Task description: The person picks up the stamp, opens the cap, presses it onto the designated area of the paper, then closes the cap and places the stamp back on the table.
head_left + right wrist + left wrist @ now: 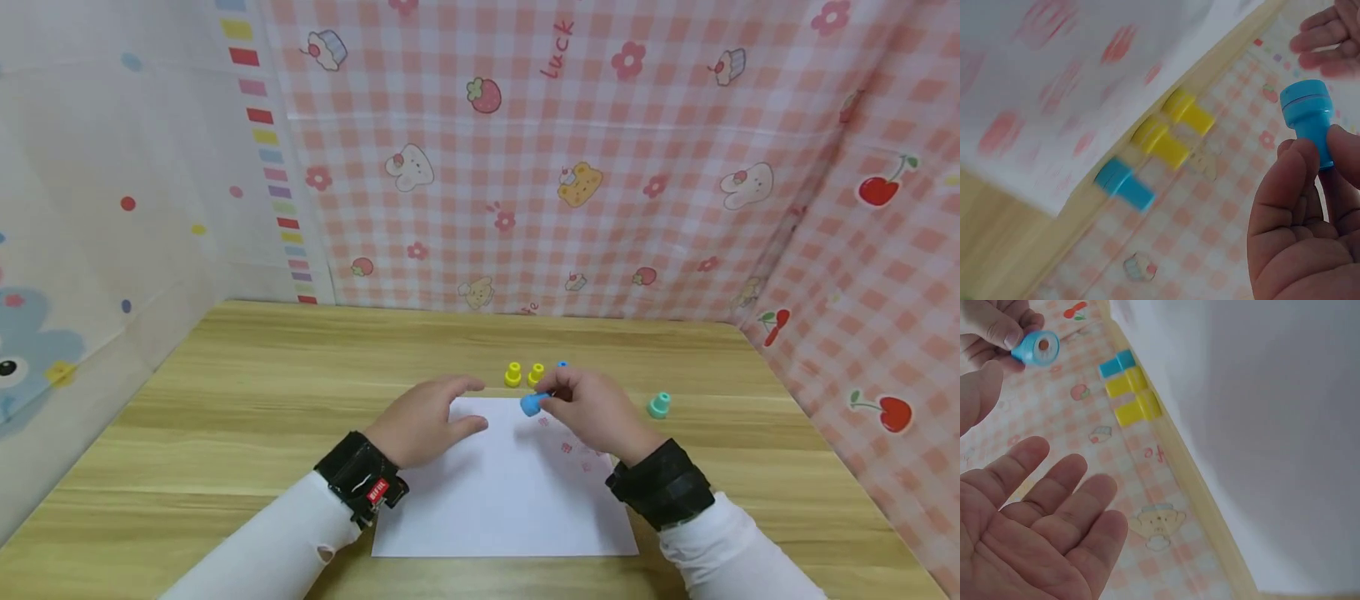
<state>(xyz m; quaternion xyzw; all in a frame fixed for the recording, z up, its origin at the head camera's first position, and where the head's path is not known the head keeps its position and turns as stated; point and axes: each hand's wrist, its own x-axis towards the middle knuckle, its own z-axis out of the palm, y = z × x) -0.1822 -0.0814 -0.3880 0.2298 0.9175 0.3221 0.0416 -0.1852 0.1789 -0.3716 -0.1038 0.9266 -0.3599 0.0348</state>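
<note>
My right hand [603, 414] pinches a blue toy stamp [531, 405] by its narrow handle, over the far part of a white sheet of paper [495, 500]. In the left wrist view the stamp's round end [1044, 347] faces that camera, pale with a brownish spot in its middle. Above the paper's left side hovers my left hand [423, 419], empty, with thumb and fingers spread apart. Small red and pink prints [567, 448] mark the right part of the sheet; they look larger and blurred in the right wrist view.
Just past the paper's far edge stand two yellow stamps [513, 375] and another blue stamp [1124, 183], partly hidden by my right hand in the head view. A teal stamp [659, 406] stands to the right on the wooden table [247, 400]. Patterned cloth [480, 150] hangs behind.
</note>
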